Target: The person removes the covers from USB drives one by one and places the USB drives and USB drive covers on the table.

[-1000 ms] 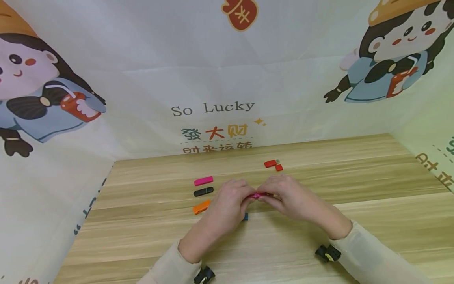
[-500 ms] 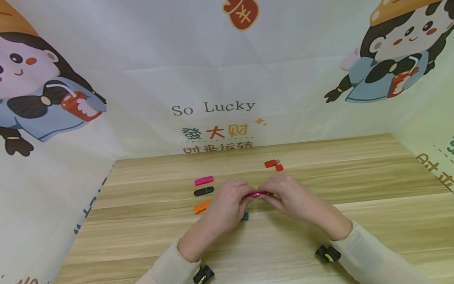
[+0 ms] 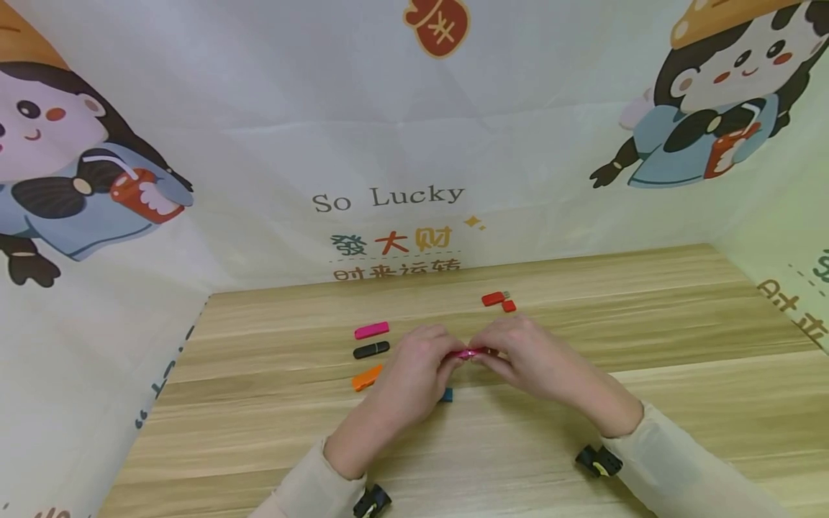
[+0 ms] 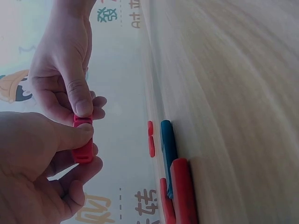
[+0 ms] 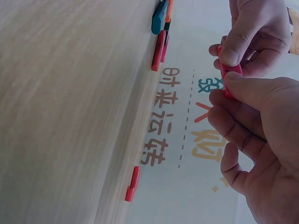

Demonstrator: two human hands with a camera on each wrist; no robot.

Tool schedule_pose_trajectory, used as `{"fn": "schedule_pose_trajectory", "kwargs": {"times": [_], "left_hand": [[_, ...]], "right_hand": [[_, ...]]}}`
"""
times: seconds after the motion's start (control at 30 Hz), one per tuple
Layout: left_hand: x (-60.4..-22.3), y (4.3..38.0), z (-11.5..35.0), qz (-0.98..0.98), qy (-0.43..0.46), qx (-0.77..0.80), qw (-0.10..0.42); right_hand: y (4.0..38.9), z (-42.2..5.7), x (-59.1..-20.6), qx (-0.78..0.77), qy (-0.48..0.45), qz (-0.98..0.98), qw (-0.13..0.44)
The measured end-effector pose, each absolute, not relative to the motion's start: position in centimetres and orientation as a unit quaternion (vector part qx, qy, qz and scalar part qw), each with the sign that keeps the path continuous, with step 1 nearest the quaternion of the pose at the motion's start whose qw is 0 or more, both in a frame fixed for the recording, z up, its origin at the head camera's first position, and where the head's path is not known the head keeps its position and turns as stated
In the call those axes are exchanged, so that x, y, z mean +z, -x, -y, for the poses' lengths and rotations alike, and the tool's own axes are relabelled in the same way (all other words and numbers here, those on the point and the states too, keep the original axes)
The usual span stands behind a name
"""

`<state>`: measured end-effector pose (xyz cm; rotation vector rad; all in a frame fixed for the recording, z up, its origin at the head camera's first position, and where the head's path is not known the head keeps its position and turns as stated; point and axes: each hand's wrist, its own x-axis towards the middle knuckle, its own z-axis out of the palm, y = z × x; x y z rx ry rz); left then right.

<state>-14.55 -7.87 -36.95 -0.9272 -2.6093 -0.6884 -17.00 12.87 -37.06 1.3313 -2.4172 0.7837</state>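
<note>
Both hands meet over the middle of the table on a pink USB flash drive [image 3: 468, 353], held in the air. My left hand [image 3: 414, 370] pinches its left end between thumb and fingers, and my right hand [image 3: 527, 360] pinches the right end. In the left wrist view the flash drive [image 4: 84, 149] is seen under the left thumb, the right thumb pressing its other end. The right wrist view shows its pink body [image 5: 229, 91] between both thumbs and fingers. Much of it is covered by fingertips.
Left of the hands lie a pink flash drive [image 3: 372, 330], a black one [image 3: 371, 350] and an orange one [image 3: 367, 378]. A blue one [image 3: 447, 395] is partly behind the left hand; a red one [image 4: 183, 191] lies near it. Farther back are an uncapped red drive [image 3: 494, 298] and red cap [image 3: 509, 306].
</note>
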Motion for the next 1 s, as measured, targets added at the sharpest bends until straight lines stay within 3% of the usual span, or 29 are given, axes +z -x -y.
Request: {"fn": "schedule_pose_trajectory", "kwargs": {"times": [0.33,1.0], "left_hand": [[-36.7,14.6,7.6,0.911,0.299,-0.255,0.127],[-36.6,15.2,7.8,0.903,0.302,-0.269,0.146]], "right_hand": [[17.0,-13.2,-36.8,0.256,-0.446,0.846,0.138],[16.6,-15.1,-35.8,0.233,-0.424,0.858,0.172]]}}
